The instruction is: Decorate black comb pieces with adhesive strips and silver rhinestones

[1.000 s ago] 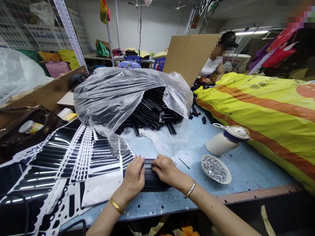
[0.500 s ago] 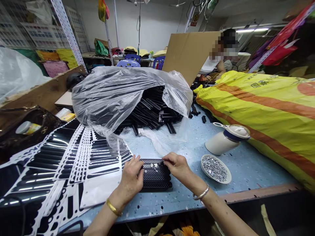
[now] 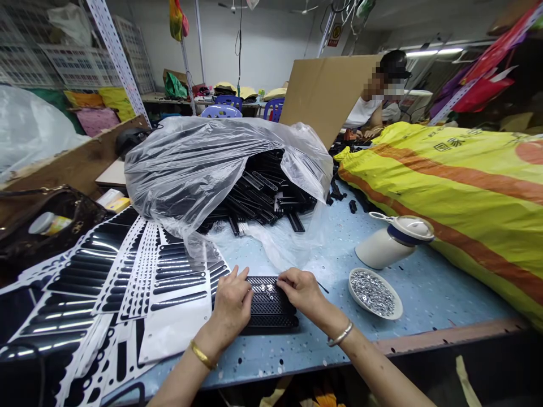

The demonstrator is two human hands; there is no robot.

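Note:
Black perforated plastic strips (image 3: 271,322) lie side by side on the blue table in front of me, with several small silver rings (image 3: 267,288) on top of them. My left hand (image 3: 232,302) rests at their left end, fingers stretched and slightly apart, thumb along the edge. Over the upper right part of the strips, my right hand (image 3: 302,291) pinches thumb and index finger together. Whatever sits between those fingertips is too small or hidden to make out. To the right of that hand stands a white bowl (image 3: 399,311) full of small silver metal pieces.
Behind the strips, a clear plastic bag (image 3: 182,152) spills many black strips (image 3: 258,192). Sheets of black stickers (image 3: 178,277) spread at left. A white lidded jar (image 3: 377,249) and a large yellow sack (image 3: 458,186) are at right. A co-worker (image 3: 365,113) sits beyond a cardboard sheet (image 3: 326,90).
My right hand has shifted slightly left and down over the strips, its fingertips now closer to the silver rings. My left hand stays at the left end.

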